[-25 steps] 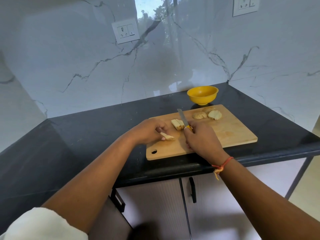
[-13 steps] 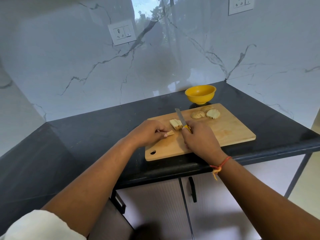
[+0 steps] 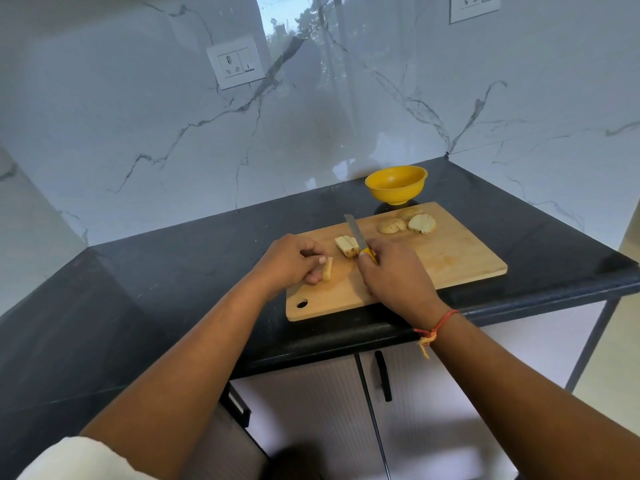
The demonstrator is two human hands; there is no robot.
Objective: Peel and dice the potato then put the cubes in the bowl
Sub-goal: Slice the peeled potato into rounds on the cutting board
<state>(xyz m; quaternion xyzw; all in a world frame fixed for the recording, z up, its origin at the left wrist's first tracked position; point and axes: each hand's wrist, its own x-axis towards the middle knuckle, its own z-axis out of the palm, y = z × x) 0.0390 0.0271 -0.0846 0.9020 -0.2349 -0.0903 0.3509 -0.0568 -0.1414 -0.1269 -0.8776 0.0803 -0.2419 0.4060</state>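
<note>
- Grey-veined marble wall [image 3: 138, 133] backs a black desk [image 3: 156, 271] in a kitchen corner, with a wall socket [image 3: 236, 62] at upper left.
- At the near left of the cutting board [image 3: 450, 258], the left hand [image 3: 292, 259] has its fingers curled and pinches a single potato stick [image 3: 327, 269]. A second ago that stick lay crosswise, pointing right. It has since been turned to run front to back, apart from the rest.
- Just right of it, the stack of sticks [image 3: 347, 245] lies where it was. The knife [image 3: 356, 235] rests along the stack's right side, tip aimed at the wall.
- The right hand [image 3: 394, 275] wraps the knife's yellow handle, as before, and a red-orange thread [image 3: 436, 329] circles the wrist.
- The turn points to dicing: one stick looks lined up for crosscuts into cubes, with the stack next in line.
- Farther right, at the board's far edge, potato slices [image 3: 407, 224] wait well apart from both hands and are not yet cut into sticks.
- Behind them the yellow bowl [image 3: 396, 184] stands on the desk just beyond the board. It appears to hold no cubes, though its floor is only partly visible from this angle.
- Pale cabinet doors [image 3: 329, 410] close the space below the desk, and a second socket [image 3: 474, 6] sits high on the right wall.
</note>
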